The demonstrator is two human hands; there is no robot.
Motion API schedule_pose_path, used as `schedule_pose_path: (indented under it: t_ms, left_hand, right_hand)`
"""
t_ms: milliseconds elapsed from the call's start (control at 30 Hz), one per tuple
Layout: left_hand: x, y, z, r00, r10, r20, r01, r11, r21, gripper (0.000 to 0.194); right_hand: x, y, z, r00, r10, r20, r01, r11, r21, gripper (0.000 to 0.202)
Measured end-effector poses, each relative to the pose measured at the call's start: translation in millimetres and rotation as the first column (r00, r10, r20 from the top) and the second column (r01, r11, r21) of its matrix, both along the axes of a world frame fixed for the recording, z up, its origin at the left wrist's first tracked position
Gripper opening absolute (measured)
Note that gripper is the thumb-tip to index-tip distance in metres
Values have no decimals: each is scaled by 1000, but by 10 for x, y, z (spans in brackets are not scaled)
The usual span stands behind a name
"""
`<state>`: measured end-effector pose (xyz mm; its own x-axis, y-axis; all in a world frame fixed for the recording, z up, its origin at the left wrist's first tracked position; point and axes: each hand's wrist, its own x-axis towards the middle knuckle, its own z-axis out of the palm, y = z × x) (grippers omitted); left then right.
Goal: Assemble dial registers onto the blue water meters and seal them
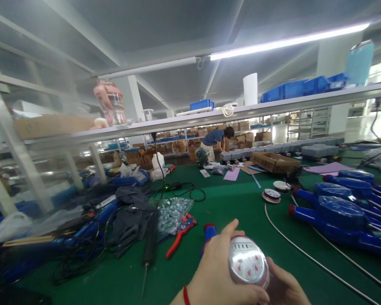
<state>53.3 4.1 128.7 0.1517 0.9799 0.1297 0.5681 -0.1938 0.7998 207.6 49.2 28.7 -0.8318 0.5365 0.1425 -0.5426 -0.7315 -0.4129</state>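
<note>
My left hand, with a red band at the wrist, is wrapped round a round meter with a white dial face and a counter window. The fingers of my right hand are against the meter's lower right side, partly hidden behind it. A blue pipe end with a red cap shows just behind my left hand. Red-handled cutters lie left of my hands, beside a clear bag of small metal parts. Farther left, a black screwdriver-like tool with a thin shaft rests on the green tabletop.
Several blue meter bodies in plastic lie at the right, near white cables and two spools. An open cardboard box stands farther back. Dark cloth and cords lie left. A shelf crosses above; a person bends beyond.
</note>
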Motion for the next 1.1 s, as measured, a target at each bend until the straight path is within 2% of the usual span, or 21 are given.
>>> schedule_pose_path:
  t_ms: [300,500,700,900,1100]
  left_hand:
    - [-18,13,-124,999,29,-28,-28,998,47,106]
    - [-12,-15,-80,993,12,-122,0,995,101,96]
    - [-76,31,-51,969,30,-245,25,975,219,87]
    - [-122,113,-125,954,34,-299,48,964,261,82]
    - [-121,113,-120,942,27,-335,60,967,248,78]
  right_hand:
    - [-24,-21,117,993,-98,61,100,995,-22,36]
    - [-47,37,164,976,-178,124,170,983,66,40]
    - [-53,128,163,949,-292,121,277,953,125,42]
    - [-52,91,170,934,-329,137,307,938,162,41]
    - [-62,83,186,928,-342,145,321,935,152,41]
